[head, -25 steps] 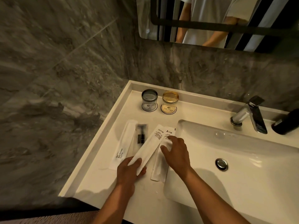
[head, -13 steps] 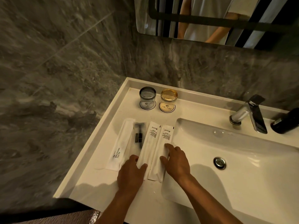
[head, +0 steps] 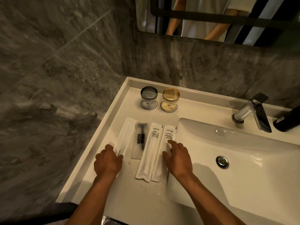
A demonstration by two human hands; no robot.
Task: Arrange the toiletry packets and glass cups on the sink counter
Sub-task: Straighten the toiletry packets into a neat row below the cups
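Note:
Four toiletry packets lie side by side on the white counter, left of the basin. From the left they are a white toothbrush packet, a clear packet with a black razor, and two white printed packets. My left hand covers the toothbrush packet's near end, fingers curled over its left edge. My right hand rests relaxed fingers on the rightmost packet. Behind them, a grey-rimmed glass cup and a gold-rimmed glass cup stand on round coasters.
The sink basin with its drain fills the right side. A chrome faucet and a black bottle stand at the back right. Grey marble walls close the left and back. A mirror hangs above.
My left hand moved left from the middle white packet to the toothbrush packet's near end. The two printed packets now lie straight and parallel. My right hand stays on the rightmost packet.

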